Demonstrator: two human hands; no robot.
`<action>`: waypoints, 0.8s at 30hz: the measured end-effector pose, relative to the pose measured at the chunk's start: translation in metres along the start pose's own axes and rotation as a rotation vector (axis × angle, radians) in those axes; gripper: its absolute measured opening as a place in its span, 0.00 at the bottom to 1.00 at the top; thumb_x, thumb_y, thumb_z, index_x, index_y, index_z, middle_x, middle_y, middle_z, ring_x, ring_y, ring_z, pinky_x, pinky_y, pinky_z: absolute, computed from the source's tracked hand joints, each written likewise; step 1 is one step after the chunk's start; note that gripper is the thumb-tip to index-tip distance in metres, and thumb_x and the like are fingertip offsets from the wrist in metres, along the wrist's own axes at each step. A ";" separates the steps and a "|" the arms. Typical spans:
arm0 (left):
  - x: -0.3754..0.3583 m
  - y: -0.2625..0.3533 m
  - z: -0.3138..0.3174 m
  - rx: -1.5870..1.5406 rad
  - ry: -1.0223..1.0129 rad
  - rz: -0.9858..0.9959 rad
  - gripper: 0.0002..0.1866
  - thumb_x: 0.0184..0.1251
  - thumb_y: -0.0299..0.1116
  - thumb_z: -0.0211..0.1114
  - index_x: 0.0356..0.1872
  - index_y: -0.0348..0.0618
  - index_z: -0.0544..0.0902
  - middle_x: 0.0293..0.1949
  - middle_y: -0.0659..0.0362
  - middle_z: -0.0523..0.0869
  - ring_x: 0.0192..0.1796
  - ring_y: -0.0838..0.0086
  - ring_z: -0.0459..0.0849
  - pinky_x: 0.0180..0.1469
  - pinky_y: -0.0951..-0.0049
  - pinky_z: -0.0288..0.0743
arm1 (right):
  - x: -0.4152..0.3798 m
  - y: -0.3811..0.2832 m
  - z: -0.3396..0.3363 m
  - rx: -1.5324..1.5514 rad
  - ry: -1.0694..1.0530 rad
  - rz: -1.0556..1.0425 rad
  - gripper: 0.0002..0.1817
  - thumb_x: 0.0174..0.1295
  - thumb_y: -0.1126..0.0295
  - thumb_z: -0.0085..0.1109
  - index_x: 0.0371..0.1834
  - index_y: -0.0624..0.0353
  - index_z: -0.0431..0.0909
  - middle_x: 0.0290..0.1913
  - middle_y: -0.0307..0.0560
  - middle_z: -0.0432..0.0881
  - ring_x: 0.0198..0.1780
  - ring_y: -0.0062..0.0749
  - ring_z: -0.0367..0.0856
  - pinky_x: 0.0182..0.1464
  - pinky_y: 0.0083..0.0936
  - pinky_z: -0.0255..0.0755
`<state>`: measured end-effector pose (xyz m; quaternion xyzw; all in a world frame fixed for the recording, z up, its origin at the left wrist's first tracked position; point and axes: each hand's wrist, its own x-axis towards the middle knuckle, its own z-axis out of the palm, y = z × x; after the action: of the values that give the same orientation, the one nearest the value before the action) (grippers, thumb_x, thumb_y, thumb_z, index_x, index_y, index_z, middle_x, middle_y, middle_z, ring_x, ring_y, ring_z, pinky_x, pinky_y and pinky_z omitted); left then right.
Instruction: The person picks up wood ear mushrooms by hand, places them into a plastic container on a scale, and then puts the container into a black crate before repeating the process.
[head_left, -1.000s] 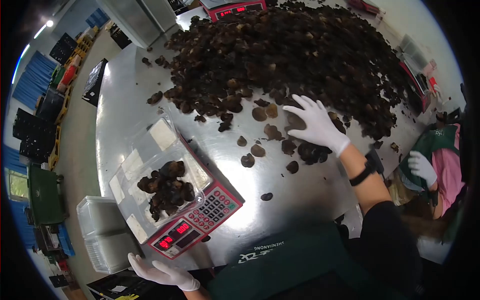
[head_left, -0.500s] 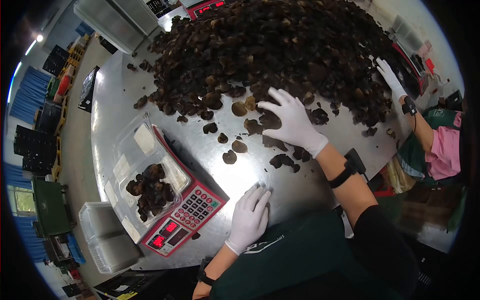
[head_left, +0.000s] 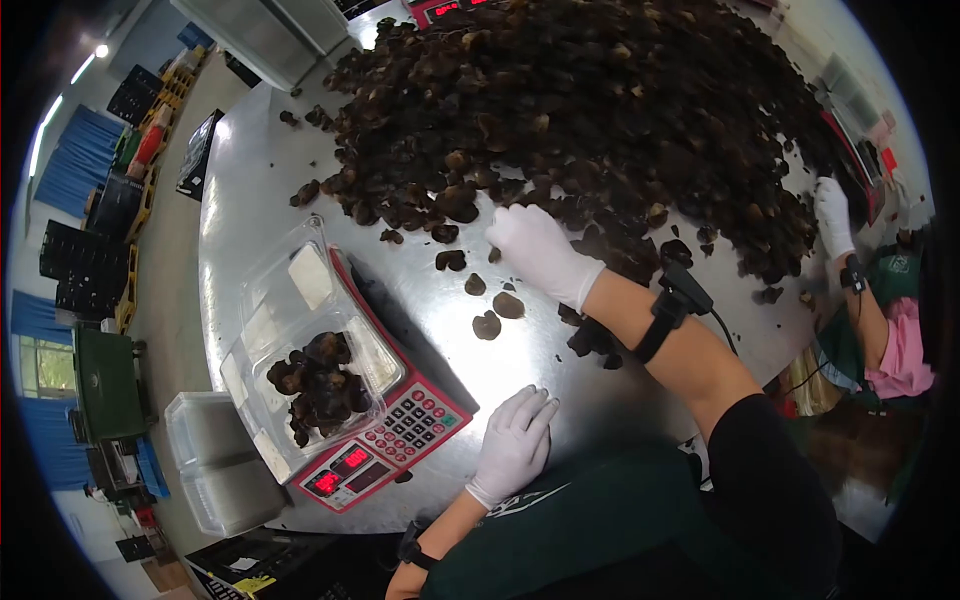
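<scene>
Right hand [head_left: 540,252] now curled at mushroom pile [head_left: 600,110].

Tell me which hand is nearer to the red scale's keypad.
Left. The left hand lies flat on the table just right of the keypad; the right hand is farther up, at the edge of the mushroom pile.

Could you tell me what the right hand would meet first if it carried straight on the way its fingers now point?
Most likely the big pile of dark dried mushrooms: the right hand points up-left at the pile's near edge, its fingertips already at the nearest pieces, though depth is hard to judge here.
</scene>
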<state>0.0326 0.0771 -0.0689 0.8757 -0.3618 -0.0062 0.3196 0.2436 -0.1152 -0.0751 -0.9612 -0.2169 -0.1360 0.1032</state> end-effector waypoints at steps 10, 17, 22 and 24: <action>0.002 -0.004 0.001 -0.062 0.008 0.005 0.21 0.56 0.21 0.64 0.53 0.41 0.82 0.54 0.52 0.82 0.59 0.54 0.81 0.59 0.56 0.74 | 0.035 0.065 -0.045 0.896 -0.095 0.552 0.16 0.56 0.76 0.60 0.49 0.62 0.83 0.43 0.46 0.86 0.42 0.29 0.84 0.46 0.24 0.78; 0.003 -0.006 0.000 -0.096 0.027 0.012 0.20 0.55 0.20 0.65 0.52 0.41 0.83 0.53 0.52 0.83 0.59 0.54 0.81 0.58 0.57 0.74 | 0.075 0.032 0.012 0.231 -0.101 0.293 0.18 0.57 0.66 0.65 0.51 0.54 0.83 0.47 0.51 0.84 0.53 0.48 0.83 0.55 0.41 0.77; 0.003 -0.005 0.000 -0.095 0.037 0.007 0.21 0.55 0.19 0.64 0.52 0.42 0.83 0.54 0.53 0.82 0.60 0.54 0.80 0.58 0.57 0.74 | 0.042 0.029 -0.040 0.505 -0.490 0.187 0.16 0.57 0.63 0.67 0.46 0.58 0.88 0.42 0.55 0.88 0.46 0.50 0.86 0.51 0.37 0.78; 0.003 -0.003 -0.001 -0.099 0.023 0.007 0.21 0.55 0.20 0.65 0.52 0.43 0.83 0.54 0.53 0.82 0.60 0.54 0.80 0.58 0.57 0.73 | 0.020 0.031 -0.068 0.459 -0.560 0.241 0.17 0.58 0.61 0.67 0.47 0.58 0.88 0.41 0.54 0.89 0.44 0.44 0.87 0.49 0.33 0.77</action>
<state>0.0366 0.0776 -0.0691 0.8576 -0.3604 -0.0129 0.3668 0.2599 -0.1524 -0.0095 -0.9315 -0.1471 0.1973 0.2679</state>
